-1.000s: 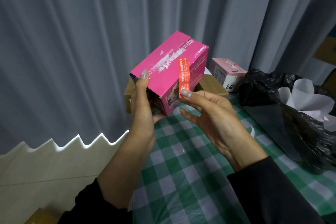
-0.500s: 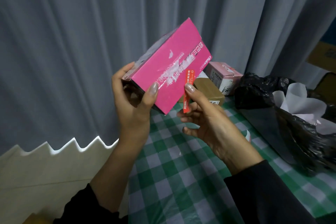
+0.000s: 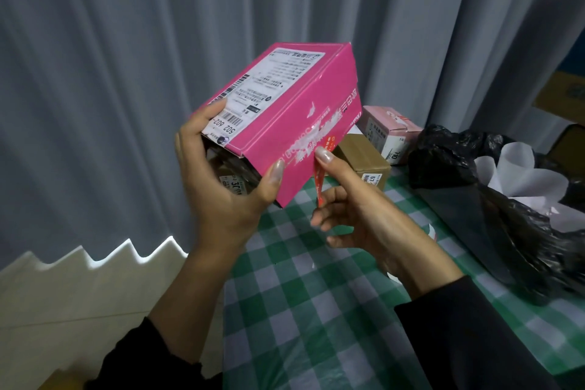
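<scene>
Pink box [image 3: 300,123]: in the air over the far left edge of the desk [image 3: 300,310], tilted, far end raised, label face up, near end open.
Left hand [image 3: 221,193]: fingers [image 3: 205,117] wrapped round the box's near end, thumb on the side wall.
Right hand [image 3: 364,215]: fingers pinch an orange strip [image 3: 319,187] hanging at the box's lower edge.
Far right: brown carton [image 3: 361,155] and pale pink carton [image 3: 386,130] just behind the box; black bag [image 3: 474,199] along the right edge.
Open room: bare checked cloth near, under both hands.
Far limit: curtain [image 3: 126,73].

"502 602" on pink box [image 3: 294,127] label [image 3: 253,95]
</scene>
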